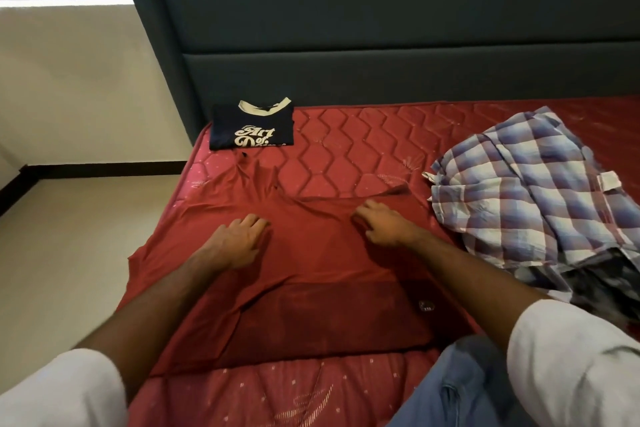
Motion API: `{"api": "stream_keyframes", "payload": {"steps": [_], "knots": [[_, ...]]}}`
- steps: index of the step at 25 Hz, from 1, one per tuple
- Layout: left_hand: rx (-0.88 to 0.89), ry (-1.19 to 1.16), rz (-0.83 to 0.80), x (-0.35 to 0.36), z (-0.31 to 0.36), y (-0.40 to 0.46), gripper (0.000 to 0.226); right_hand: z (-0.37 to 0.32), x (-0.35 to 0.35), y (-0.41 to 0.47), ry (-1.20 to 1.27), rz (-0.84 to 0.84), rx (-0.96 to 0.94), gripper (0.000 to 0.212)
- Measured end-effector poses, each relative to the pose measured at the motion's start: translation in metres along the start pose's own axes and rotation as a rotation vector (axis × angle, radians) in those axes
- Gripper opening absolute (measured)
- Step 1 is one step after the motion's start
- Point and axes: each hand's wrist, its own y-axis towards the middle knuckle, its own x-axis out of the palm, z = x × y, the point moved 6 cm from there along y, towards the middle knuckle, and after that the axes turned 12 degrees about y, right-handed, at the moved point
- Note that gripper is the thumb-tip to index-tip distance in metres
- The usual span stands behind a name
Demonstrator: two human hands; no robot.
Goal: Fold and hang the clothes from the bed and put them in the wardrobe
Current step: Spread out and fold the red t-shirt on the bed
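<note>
One shirt looks done so far: the navy tee with the cream collar and curly white lettering sits folded into a neat rectangle at the far left corner of the bed, right by the padded grey-green headboard. The red shirt is the one being worked on, spread flat on the near part of the mattress and kind of hard to pick out since the quilted cover is nearly the same red. It's thin, stretchy-looking stuff, bunched into wrinkles at the far end. Left hand lies flat on it, fingers straight, pressing down; right hand rests on it too with fingers loosely bent, not holding anything as far as I can tell. Off to the right there's a rumpled blue and white checked shirt, woven cotton by the look, still a heap. So I'd guess roughly a third through the folding, and no wardrobe in view yet.
</note>
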Motion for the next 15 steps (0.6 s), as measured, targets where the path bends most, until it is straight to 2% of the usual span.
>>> {"api": "stream_keyframes", "payload": {"steps": [3,7,10,15], "knots": [[0.04,0.029,-0.012,0.008,0.005,0.055,0.079,0.034,-0.019,0.04,-0.048,0.22,0.039,0.042],[0.051,0.118,-0.038,0.017,-0.007,0.108,0.084,0.08,-0.027,0.065,-0.112,0.244,-0.003,0.041],[0.052,0.091,-0.025,0.023,-0.008,0.127,0.087,0.096,-0.042,0.07,0.041,0.276,-0.112,0.024],[-0.025,0.031,0.022,0.032,-0.008,0.132,0.089,0.121,-0.056,0.068,-0.095,0.39,0.047,0.027]]}}
